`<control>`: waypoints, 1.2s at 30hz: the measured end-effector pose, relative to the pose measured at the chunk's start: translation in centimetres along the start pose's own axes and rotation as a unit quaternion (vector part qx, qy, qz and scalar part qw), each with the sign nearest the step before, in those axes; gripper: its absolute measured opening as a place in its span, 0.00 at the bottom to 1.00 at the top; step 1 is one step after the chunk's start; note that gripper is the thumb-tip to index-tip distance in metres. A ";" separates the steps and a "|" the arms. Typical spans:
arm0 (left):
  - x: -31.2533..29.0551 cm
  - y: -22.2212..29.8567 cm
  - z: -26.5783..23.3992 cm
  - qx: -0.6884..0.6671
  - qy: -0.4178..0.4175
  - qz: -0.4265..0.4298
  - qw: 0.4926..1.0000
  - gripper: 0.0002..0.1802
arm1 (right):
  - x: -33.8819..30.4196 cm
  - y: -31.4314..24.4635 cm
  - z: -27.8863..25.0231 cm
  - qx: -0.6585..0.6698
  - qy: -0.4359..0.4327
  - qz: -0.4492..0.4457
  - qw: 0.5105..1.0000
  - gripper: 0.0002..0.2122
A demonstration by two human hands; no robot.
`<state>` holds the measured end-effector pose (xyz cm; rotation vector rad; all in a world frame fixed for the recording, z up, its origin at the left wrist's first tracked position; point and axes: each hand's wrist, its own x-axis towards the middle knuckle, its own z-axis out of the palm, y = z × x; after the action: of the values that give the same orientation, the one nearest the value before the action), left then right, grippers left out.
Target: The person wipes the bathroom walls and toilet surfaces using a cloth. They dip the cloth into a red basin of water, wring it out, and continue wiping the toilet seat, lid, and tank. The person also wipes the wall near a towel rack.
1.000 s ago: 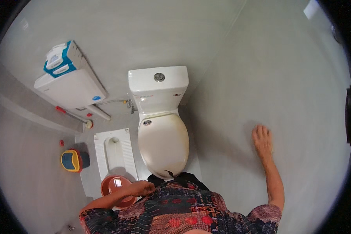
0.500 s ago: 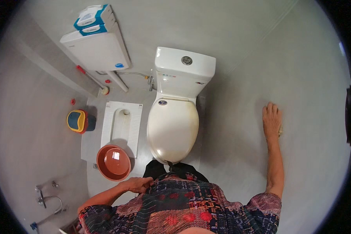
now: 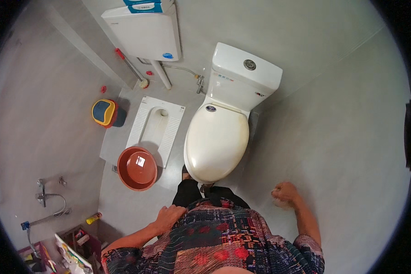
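Note:
My right hand [image 3: 286,195] is closed around something pale and crumpled, perhaps a cloth [image 3: 282,205], which shows only at its lower edge. It is close to the grey wall, right of the white toilet [image 3: 218,141]. My left hand [image 3: 170,217] rests on my left thigh beside the hem of my patterned shirt, holding nothing that I can see, its fingers laid over the dark trousers [image 3: 187,192]. The toilet stands in front of me with its lid down. Left of it lies a white squat pan [image 3: 171,123], partly covered by a brown-red basin [image 3: 138,169].
A white cistern [image 3: 146,36] with blue-and-white tissue packs [image 3: 144,7] on it hangs at the back. Below are a red-handled brush [image 3: 131,68] and a small yellow-lidded bin [image 3: 104,113]. A wall tap [image 3: 41,194] and a box of items [image 3: 80,239] are at the lower left.
My right hand has come down and left from the wall, toward my body, still closed on the pale thing. My left hand stays on my thigh. The view has shifted and turned.

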<state>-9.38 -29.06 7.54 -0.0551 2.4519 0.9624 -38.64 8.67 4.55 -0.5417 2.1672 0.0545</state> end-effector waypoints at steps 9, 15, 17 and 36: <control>-0.8 -4.0 -3.6 -0.093 -0.108 -0.056 0.988 0.23 | -3.7 -15.4 -2.6 0.092 -0.125 -0.254 0.955 0.13; -1.9 -13.7 -0.4 -0.212 -0.044 -0.076 0.973 0.23 | 0.6 -19.5 -1.6 0.194 -0.220 -0.252 0.922 0.15; -1.9 -15.2 -2.0 -0.217 -0.059 -0.076 0.971 0.23 | 1.3 -21.4 -1.7 0.200 -0.256 -0.251 0.912 0.16; -6.5 -20.3 -12.9 -0.510 -0.191 -0.079 0.835 0.14 | 3.0 -31.5 -1.4 -0.031 -0.215 -0.268 0.939 0.17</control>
<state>-4.98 -53.55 5.85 -0.3752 1.3213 1.8699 -28.69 -21.24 7.89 -1.0368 1.5434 -0.0534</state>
